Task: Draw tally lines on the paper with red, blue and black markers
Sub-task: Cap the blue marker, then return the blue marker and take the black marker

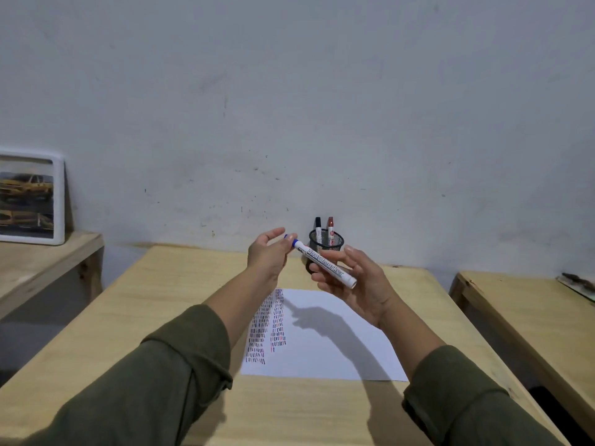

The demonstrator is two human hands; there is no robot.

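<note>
I hold a white marker with a blue cap (325,264) in the air above the table. My right hand (357,286) grips its barrel, and the fingers of my left hand (269,255) pinch the blue cap end. Below lies a white sheet of paper (335,346) with two columns of red, blue and black tally lines (267,323) along its left side. Behind my hands stands a black mesh cup (328,244) holding a black marker (318,228) and a red marker (330,229).
The paper rests on a light wooden table (145,317) against a pale wall. A second wooden table (528,317) stands to the right, and a lower one (45,262) on the left bears a framed picture (30,201).
</note>
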